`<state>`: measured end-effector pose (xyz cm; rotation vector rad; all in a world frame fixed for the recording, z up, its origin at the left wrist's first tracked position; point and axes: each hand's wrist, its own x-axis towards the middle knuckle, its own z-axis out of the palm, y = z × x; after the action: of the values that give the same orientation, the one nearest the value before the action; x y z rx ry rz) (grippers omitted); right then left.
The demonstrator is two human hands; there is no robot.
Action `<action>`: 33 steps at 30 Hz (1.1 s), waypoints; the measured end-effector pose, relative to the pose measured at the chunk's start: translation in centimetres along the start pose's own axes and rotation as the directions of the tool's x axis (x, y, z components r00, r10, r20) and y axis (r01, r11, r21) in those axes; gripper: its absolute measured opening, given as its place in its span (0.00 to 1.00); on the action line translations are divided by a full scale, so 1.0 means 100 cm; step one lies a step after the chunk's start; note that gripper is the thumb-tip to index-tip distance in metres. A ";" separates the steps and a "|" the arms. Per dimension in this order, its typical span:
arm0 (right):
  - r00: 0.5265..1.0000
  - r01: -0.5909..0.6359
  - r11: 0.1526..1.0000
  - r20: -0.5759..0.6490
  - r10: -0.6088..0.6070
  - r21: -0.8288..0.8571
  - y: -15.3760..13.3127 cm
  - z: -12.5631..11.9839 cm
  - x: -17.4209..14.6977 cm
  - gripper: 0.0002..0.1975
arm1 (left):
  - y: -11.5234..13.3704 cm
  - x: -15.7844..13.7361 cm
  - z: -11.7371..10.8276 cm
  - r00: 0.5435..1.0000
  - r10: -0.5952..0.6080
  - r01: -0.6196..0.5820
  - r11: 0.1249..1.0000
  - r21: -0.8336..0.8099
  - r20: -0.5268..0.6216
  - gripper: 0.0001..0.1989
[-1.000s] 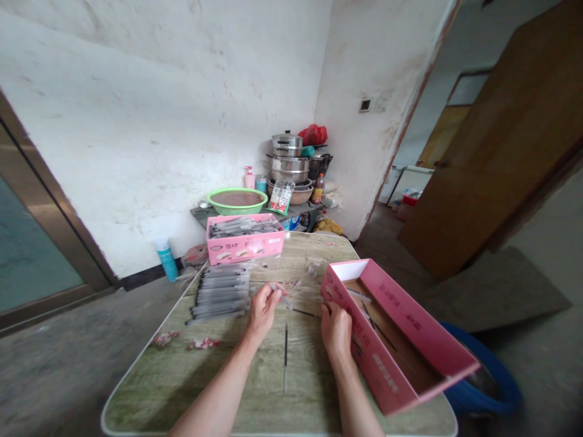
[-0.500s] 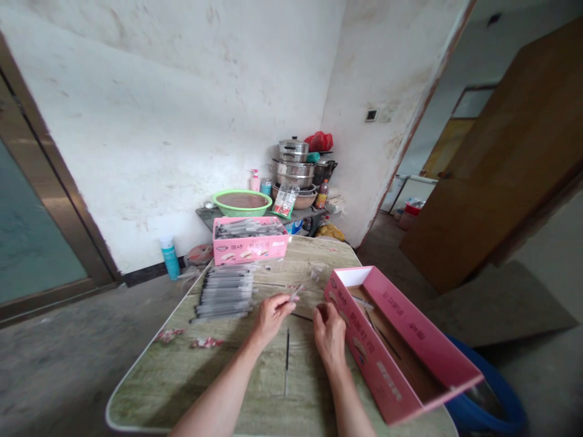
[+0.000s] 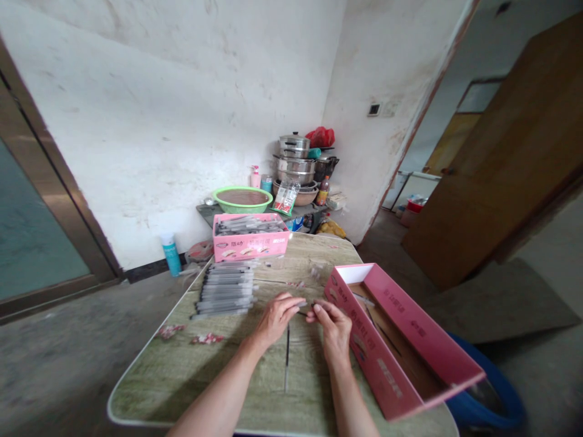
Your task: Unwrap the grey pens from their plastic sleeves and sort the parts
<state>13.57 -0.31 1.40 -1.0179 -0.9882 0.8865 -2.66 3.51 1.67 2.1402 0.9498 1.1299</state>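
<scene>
My left hand (image 3: 277, 317) is closed on a translucent pen part (image 3: 300, 303) that points right. Close by, my right hand (image 3: 334, 331) pinches a small dark piece (image 3: 314, 306), too small to name. The two pieces face each other over the table. Below my hands a thin black-and-clear pen refill (image 3: 287, 358) lies lengthwise on the wood-grain table (image 3: 218, 382). To the left, several grey-clear pens (image 3: 228, 290) are lined up in a row. A long pink box (image 3: 378, 358) beside my right hand has a few thin sticks inside.
At the table's far edge a pink box (image 3: 250, 247) is full of pens. Behind it are a green basin (image 3: 243, 209), stacked steel pots (image 3: 295, 164) and a bottle (image 3: 322, 191). A blue tub (image 3: 496, 413) stands at the lower right; a spray can (image 3: 170, 255) stands on the floor.
My right hand has turned and lifted toward the left one, its pinched dark piece now showing. The pen part in my left hand has tilted from pointing up to nearly level.
</scene>
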 end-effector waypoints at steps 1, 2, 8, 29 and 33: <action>1.000 0.010 1.000 0.008 -0.010 -0.011 0.001 0.000 0.000 0.12 | 0.000 0.000 0.000 1.000 -0.004 0.004 1.000 0.011 0.006 0.15; 1.000 0.020 1.000 0.018 -0.020 -0.021 0.002 0.000 0.000 0.12 | 0.001 0.000 0.000 1.000 -0.006 0.005 1.000 0.020 0.013 0.15; 0.996 0.070 0.995 0.057 -0.066 -0.074 0.005 0.001 0.001 0.11 | 0.002 -0.001 0.000 0.998 0.001 -0.004 0.999 0.047 0.059 0.16; 0.995 0.082 0.988 0.061 -0.074 -0.128 0.003 0.001 0.001 0.11 | 0.002 -0.002 0.001 0.998 -0.017 0.012 0.997 0.080 0.057 0.17; 0.996 0.080 0.988 0.050 -0.074 -0.130 0.003 0.000 0.002 0.10 | 0.001 -0.002 0.001 0.999 -0.011 0.008 0.996 0.086 0.036 0.17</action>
<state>13.57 -0.05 1.20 -1.0671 -1.1287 0.7912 -2.59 3.30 1.56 2.2145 1.0075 1.0592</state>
